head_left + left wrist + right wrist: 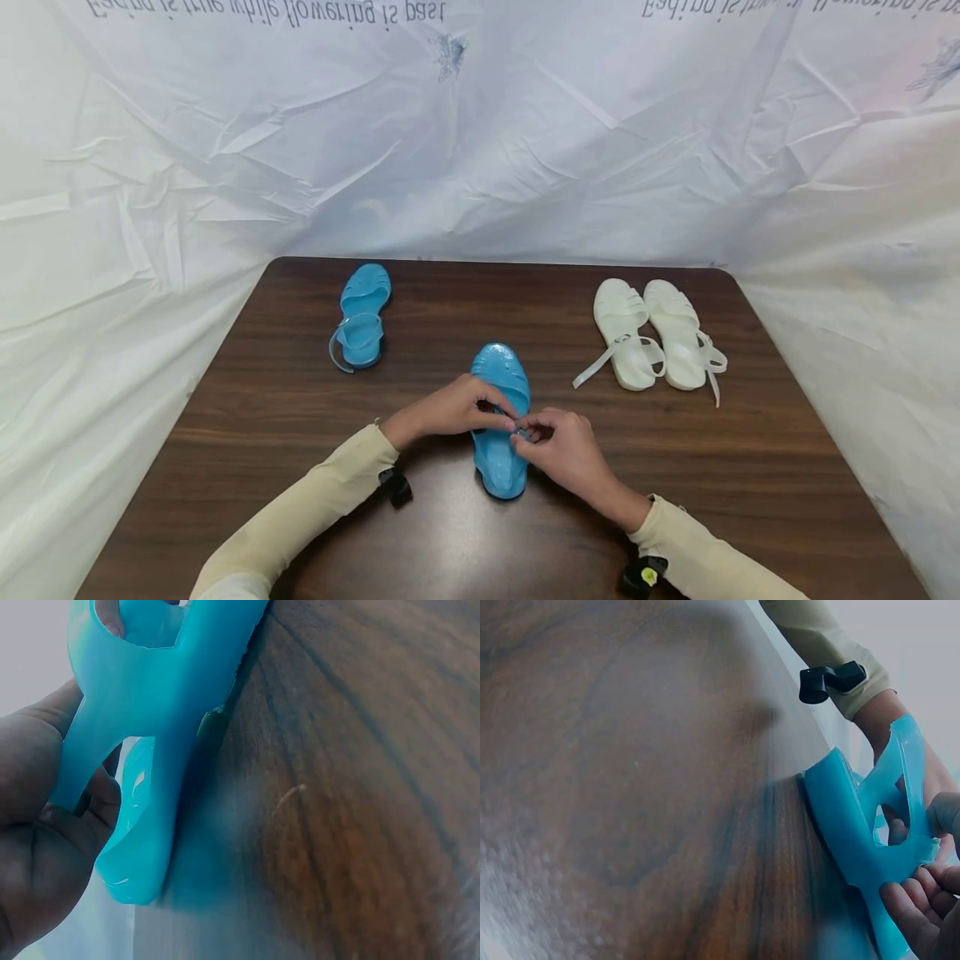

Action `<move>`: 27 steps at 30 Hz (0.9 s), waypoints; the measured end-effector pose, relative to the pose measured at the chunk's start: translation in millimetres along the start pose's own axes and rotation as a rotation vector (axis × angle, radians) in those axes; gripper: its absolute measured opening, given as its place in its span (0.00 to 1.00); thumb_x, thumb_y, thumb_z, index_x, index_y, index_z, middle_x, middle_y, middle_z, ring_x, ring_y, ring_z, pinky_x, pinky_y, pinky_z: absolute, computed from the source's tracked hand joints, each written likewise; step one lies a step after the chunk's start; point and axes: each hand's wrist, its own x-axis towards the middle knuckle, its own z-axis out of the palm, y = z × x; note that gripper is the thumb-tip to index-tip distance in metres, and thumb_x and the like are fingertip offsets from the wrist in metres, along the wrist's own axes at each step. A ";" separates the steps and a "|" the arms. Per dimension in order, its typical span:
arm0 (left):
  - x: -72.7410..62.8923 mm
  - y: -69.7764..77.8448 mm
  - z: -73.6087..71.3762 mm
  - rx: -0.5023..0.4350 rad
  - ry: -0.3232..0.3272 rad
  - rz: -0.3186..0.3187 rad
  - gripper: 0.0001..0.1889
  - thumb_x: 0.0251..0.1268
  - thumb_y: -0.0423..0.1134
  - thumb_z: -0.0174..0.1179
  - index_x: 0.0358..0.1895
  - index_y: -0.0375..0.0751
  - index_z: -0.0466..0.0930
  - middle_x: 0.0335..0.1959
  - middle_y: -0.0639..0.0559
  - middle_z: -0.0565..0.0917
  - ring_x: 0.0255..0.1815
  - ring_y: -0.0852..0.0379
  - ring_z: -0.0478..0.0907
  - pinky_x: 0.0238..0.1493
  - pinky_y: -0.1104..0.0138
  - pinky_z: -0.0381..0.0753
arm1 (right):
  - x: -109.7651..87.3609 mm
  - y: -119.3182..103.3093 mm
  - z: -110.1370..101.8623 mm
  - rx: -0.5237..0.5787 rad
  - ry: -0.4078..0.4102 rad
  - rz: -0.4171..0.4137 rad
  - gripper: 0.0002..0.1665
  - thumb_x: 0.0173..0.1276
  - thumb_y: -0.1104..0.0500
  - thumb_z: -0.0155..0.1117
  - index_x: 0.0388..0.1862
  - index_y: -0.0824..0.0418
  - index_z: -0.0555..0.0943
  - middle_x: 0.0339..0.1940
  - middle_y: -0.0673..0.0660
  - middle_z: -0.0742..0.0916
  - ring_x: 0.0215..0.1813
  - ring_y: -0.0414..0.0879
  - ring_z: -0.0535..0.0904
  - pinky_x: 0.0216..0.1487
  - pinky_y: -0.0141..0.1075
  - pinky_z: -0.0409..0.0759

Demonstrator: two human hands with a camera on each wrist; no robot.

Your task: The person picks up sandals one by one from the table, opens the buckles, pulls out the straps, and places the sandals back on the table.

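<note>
A blue jelly sandal (501, 477) lies sole down at the middle of the table, toe pointing away from me. Over its ankle strap my left hand (459, 408) and right hand (568, 450) meet, fingertips close together. The left hand comes from the left side and pinches the strap; in the left wrist view its thumb side lies against the blue plastic (161, 682). From the right, my right hand pinches at the strap's fastening on the sandal's outer side, beside a small pale piece (930, 851) in the right wrist view. The fingers partly hide the fastening.
Another blue sandal (365, 283) stands at the back left, its strap loose to the side. A pair of white sandals, one left (619, 302) and one right (670, 302), sits at the back right with straps undone. White sheeting (480, 183) hangs behind the dark wooden table (262, 467).
</note>
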 end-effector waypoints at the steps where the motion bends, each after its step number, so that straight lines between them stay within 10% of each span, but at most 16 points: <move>1: -0.9 -0.4 0.2 -0.014 0.001 -0.008 0.10 0.72 0.47 0.65 0.49 0.51 0.90 0.44 0.65 0.89 0.40 0.68 0.83 0.41 0.70 0.83 | 0.0 0.1 0.2 -0.001 0.001 0.000 0.05 0.57 0.62 0.79 0.32 0.54 0.90 0.27 0.42 0.85 0.30 0.33 0.81 0.33 0.29 0.82; 12: -10.5 -2.9 0.9 -0.070 0.005 -0.056 0.08 0.69 0.45 0.68 0.46 0.52 0.91 0.41 0.66 0.90 0.30 0.66 0.79 0.31 0.70 0.79 | -1.4 0.4 -0.7 -0.019 -0.004 0.018 0.05 0.57 0.61 0.79 0.33 0.53 0.90 0.28 0.42 0.86 0.32 0.35 0.80 0.35 0.30 0.81; 27: -29.8 -11.9 -10.5 -0.036 0.096 -0.091 0.09 0.68 0.47 0.69 0.47 0.51 0.92 0.43 0.65 0.89 0.41 0.65 0.85 0.39 0.67 0.85 | -2.2 4.4 -2.6 0.027 -0.007 0.024 0.06 0.57 0.63 0.79 0.33 0.55 0.90 0.27 0.44 0.85 0.31 0.34 0.81 0.34 0.29 0.83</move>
